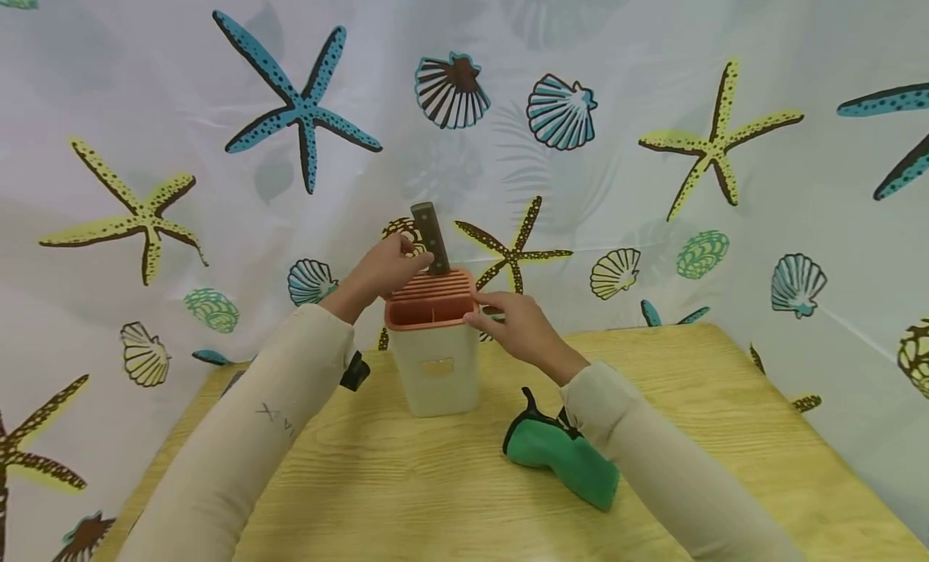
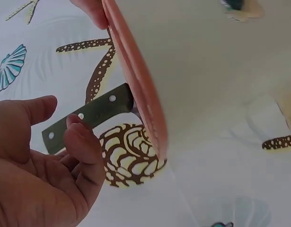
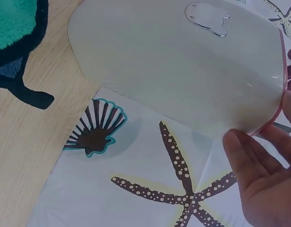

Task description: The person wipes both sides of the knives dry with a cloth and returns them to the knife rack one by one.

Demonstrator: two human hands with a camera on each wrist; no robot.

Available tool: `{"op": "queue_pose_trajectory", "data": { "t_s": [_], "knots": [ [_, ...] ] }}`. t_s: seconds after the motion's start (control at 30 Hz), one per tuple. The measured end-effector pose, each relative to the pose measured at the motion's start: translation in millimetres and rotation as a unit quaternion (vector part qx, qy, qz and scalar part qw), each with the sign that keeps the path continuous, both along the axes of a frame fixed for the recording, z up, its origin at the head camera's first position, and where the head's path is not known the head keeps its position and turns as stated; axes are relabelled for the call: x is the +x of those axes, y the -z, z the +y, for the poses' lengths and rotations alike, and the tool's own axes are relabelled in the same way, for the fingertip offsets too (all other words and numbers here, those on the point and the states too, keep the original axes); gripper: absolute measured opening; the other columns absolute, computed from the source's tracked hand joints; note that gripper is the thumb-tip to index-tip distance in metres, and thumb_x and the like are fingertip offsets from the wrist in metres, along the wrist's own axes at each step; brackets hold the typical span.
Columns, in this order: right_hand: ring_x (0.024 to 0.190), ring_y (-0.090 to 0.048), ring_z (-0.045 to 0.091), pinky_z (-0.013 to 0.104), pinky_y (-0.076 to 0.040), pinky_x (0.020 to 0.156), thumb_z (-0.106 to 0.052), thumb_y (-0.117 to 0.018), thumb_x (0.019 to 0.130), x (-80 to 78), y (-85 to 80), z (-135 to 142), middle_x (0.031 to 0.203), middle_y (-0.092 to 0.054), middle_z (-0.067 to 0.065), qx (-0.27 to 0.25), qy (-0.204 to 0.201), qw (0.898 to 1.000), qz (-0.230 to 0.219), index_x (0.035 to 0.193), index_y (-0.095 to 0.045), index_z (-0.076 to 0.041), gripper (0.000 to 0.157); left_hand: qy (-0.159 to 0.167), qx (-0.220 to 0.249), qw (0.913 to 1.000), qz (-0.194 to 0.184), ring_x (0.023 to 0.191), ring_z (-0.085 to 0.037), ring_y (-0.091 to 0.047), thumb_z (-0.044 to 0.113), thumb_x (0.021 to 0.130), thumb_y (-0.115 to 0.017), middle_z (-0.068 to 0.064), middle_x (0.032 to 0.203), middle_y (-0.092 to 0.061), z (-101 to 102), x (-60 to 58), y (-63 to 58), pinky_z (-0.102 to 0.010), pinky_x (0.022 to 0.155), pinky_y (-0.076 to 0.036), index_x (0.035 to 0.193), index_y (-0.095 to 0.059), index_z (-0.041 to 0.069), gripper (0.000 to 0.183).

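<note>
We see one patterned sheet [image 1: 464, 18] behind one counter [image 1: 406, 481]. On it stands one knife holder [image 1: 443, 389]; one green cloth [image 1: 559, 455] lies right, partly behind the right sleeve [image 1: 675, 457]. Of two hands, our right hand [image 1: 521, 322] pinches the holder's rim; our left hand [image 1: 385, 265], loosely bent, thumb apart, is at one tilted knife [image 1: 433, 241] in the holder's ridged top. The left sleeve [image 1: 268, 401] partly blocks one black object [image 1: 356, 372].

A green cloth [image 1: 562, 459] with dark trim [image 3: 41, 23] and a jutting black strip [image 3: 34, 97] is being supported by a wooden table [image 1: 435, 481]. Behind, a pale curtain [image 1: 464, 14] is being decorated by printed starfish [image 1: 305, 109] and shells [image 1: 453, 92], 2 shells being displayed near its upper middle.
</note>
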State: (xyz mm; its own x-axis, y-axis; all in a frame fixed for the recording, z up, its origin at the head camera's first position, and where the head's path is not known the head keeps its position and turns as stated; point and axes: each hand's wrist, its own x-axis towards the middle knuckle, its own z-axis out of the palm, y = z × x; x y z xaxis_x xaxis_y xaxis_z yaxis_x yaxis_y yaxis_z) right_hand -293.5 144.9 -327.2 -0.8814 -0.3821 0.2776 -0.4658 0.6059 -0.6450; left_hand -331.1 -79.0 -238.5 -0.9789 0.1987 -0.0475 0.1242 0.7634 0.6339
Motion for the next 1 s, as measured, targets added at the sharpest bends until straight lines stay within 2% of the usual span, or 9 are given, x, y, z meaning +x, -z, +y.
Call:
{"op": "queue_pose_trajectory", "data": {
  "t_s": [0.13,0.23,0.37,0.5,0.63,0.73,0.8,0.9,1.0],
  "knots": [
    [0.11,-0.069,0.03,0.04,-0.061,0.09,-0.031,-0.064,0.098,1.9,1.6,1.1,0.128,-0.068,0.012,-0.003,0.008,0.998,0.064,0.128,-0.068,-0.009,0.037,0.038,-0.029,0.9987,0.017,0.08,-0.024,-0.059,0.04,0.103,-0.051,-0.019,0.119,-0.061,-17.8,15.8,5.6,-0.032,0.059,-0.057,0.138,-0.047,0.004,0.05],
    [0.104,-0.069,0.028,0.039,-0.061,0.087,-0.025,-0.066,0.097,4.9,2.3,4.8,0.119,-0.07,0.012,0.002,0.0,0.996,0.091,0.123,-0.071,-0.008,0.031,0.064,-0.064,0.9951,0.038,0.071,-0.021,-0.06,0.037,0.103,-0.053,-0.016,0.106,-0.066,-29.1,27.3,11.7,-0.031,0.055,-0.056,0.128,-0.056,0.006,0.041],
    [0.107,-0.069,0.028,0.042,-0.06,0.089,-0.02,-0.066,0.098,16.1,4.9,15.0,0.126,-0.068,0.013,0.033,-0.013,0.997,0.075,0.138,-0.06,-0.009,0.042,0.089,-0.08,0.9907,0.065,0.07,-0.018,-0.062,0.034,0.102,-0.055,-0.013,0.103,-0.068,-43.3,42.9,19.7,-0.029,0.057,-0.053,0.119,-0.063,0.007,0.033],
    [0.112,-0.068,0.03,0.046,-0.058,0.092,-0.021,-0.063,0.099,32.7,10.2,29.7,0.129,-0.067,0.015,0.089,-0.016,0.995,0.043,0.145,-0.052,-0.009,0.049,0.106,-0.071,0.9898,0.063,0.076,-0.018,-0.064,0.031,0.103,-0.056,-0.013,0.103,-0.068,-61.5,59.2,26.1,-0.029,0.062,-0.052,0.117,-0.065,0.005,0.031],
    [0.109,-0.068,0.029,0.047,-0.058,0.088,-0.024,-0.065,0.098,46.3,20.3,44.6,0.127,-0.068,0.011,0.16,-0.021,0.987,0.021,0.137,-0.059,-0.01,0.042,0.088,-0.069,0.9927,0.046,0.077,-0.017,-0.063,0.032,0.102,-0.057,-0.012,0.101,-0.067,-87.4,71.0,30.8,-0.029,0.06,-0.053,0.116,-0.064,0.005,0.031],
    [0.109,-0.067,0.027,0.045,-0.058,0.081,-0.028,-0.067,0.096,56.9,29.5,51.1,0.129,-0.067,0.009,0.214,-0.026,0.977,0.001,0.133,-0.062,-0.012,0.041,0.064,-0.06,0.9956,0.031,0.076,-0.017,-0.061,0.034,0.102,-0.057,-0.01,0.099,-0.066,-112.4,74.9,37.4,-0.03,0.057,-0.053,0.117,-0.063,0.005,0.033],
    [0.108,-0.067,0.028,0.043,-0.058,0.076,-0.031,-0.068,0.095,64.6,36.6,53.8,0.131,-0.065,0.009,0.244,-0.029,0.969,-0.021,0.135,-0.061,-0.013,0.045,0.05,-0.049,0.9973,0.02,0.077,-0.018,-0.061,0.034,0.102,-0.056,-0.01,0.098,-0.065,-128.3,77.8,43.8,-0.032,0.056,-0.053,0.118,-0.062,0.004,0.035],
    [0.113,-0.065,0.031,0.048,-0.056,0.074,-0.038,-0.069,0.094,73.9,50.3,57.2,0.136,-0.06,0.012,0.276,-0.028,0.959,-0.058,0.142,-0.055,-0.013,0.056,0.033,-0.036,0.9988,-0.001,0.08,-0.02,-0.062,0.035,0.104,-0.053,-0.011,0.099,-0.065,-152.7,80.4,58.4,-0.033,0.056,-0.054,0.121,-0.059,0.0,0.039],
    [0.119,-0.061,0.035,0.054,-0.055,0.075,-0.045,-0.069,0.092,79.4,66.9,60.8,0.141,-0.055,0.015,0.278,-0.023,0.956,-0.087,0.148,-0.048,-0.013,0.068,0.013,-0.046,0.9988,-0.013,0.08,-0.02,-0.062,0.034,0.105,-0.05,-0.014,0.1,-0.066,-177.0,82.3,74.1,-0.035,0.055,-0.054,0.123,-0.057,-0.004,0.042]
  ]
}}
